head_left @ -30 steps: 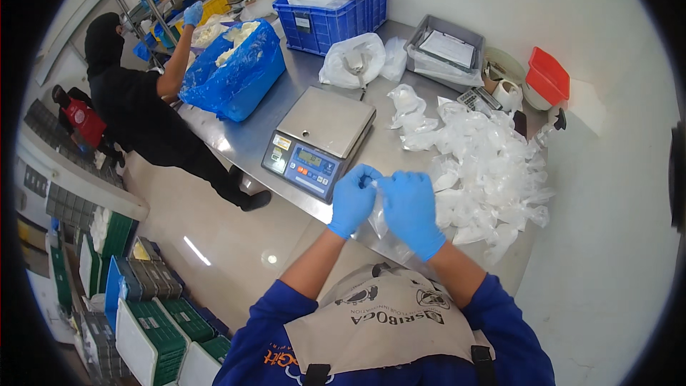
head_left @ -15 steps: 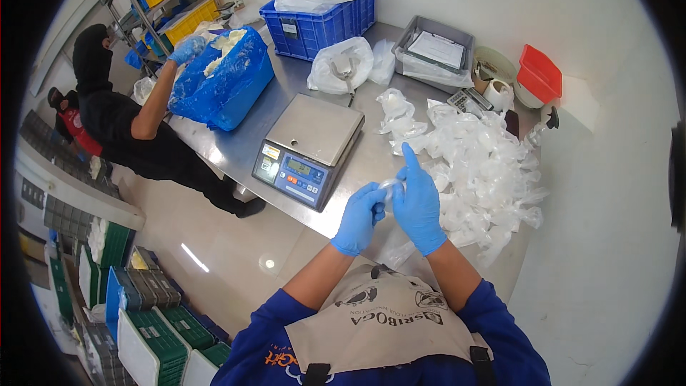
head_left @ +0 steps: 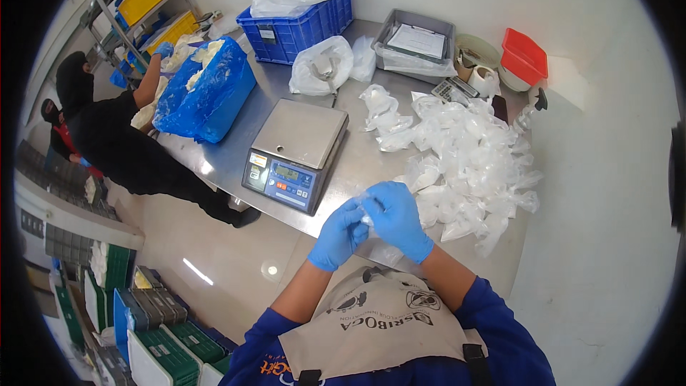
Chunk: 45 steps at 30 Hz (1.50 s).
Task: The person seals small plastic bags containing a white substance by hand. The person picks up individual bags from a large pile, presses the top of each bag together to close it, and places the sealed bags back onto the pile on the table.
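Both of my gloved hands meet above the table's front edge, pinching a small clear plastic bag (head_left: 366,219) between them. My left hand (head_left: 337,236) is closed on the bag from the left. My right hand (head_left: 397,220) curls over it from the right, with its fingertips bent in. Part of the plastic is hidden behind the fingers. Just right of my hands lies a large pile of filled, knotted clear bags (head_left: 471,164) with white contents. To the left stands a digital scale (head_left: 300,132) with a bare metal plate.
A blue crate (head_left: 304,32) and a scoop in a white plastic bag (head_left: 321,66) sit at the back. A grey tray (head_left: 411,66) with papers and a red basin (head_left: 524,57) are back right. At left, a co-worker in black (head_left: 107,129) works beside a blue-lined tub (head_left: 214,104).
My right index finger, stretched out before, is now bent in on the bag. The co-worker's gloved hand has moved off the tub, toward the far left. The whole view has shifted slightly.
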### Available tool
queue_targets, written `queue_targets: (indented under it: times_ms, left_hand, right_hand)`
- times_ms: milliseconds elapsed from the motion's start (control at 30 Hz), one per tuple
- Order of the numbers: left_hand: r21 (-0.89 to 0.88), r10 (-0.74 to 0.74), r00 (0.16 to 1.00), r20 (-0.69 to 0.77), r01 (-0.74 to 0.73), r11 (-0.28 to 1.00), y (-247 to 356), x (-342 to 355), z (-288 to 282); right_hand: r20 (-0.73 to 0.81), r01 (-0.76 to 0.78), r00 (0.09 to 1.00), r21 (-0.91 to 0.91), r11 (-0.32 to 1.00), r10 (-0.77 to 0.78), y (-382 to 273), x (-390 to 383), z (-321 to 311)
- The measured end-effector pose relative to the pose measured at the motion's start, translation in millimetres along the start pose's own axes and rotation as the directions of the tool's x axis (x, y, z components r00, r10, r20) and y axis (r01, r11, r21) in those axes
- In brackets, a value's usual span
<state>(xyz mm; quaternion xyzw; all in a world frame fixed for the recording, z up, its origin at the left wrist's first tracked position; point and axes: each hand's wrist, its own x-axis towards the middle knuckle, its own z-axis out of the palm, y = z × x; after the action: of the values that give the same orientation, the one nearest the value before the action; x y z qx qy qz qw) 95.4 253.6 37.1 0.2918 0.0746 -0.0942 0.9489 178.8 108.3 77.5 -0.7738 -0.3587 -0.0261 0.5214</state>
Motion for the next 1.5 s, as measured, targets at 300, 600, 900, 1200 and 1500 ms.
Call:
queue_targets:
  times_ms: [300,600,900,1200,1500]
  left_hand:
    - [0.845,0.267,0.961,0.066,-0.196,0.497,-45.5,-18.6,-14.0]
    - [0.940,0.101,0.991,0.087,-0.048,-0.339,-12.7,11.0,-46.0]
    - [0.945,-0.246,0.942,0.230,-0.277,-0.174,-26.4,146.5,-37.6]
    - [0.978,0.294,0.935,0.200,-0.171,-0.122,53.7,252.5,27.3]
    - [0.904,0.535,0.845,-0.016,0.241,-0.353,104.0,314.7,-71.3]
  right_hand:
    - [0.076,0.089,0.993,-0.029,0.996,-0.087,-7.3,7.5,13.1]
    - [0.107,-0.238,0.968,0.083,0.968,0.229,-13.4,5.0,-77.8]
    - [-0.079,-0.583,0.802,0.111,0.805,0.592,39.2,-81.5,-140.4]
    - [-0.310,-0.656,0.673,0.169,0.735,0.672,43.9,-124.5,-193.1]
    - [-0.277,-0.640,0.700,0.166,0.750,0.658,40.8,-120.7,-197.9]
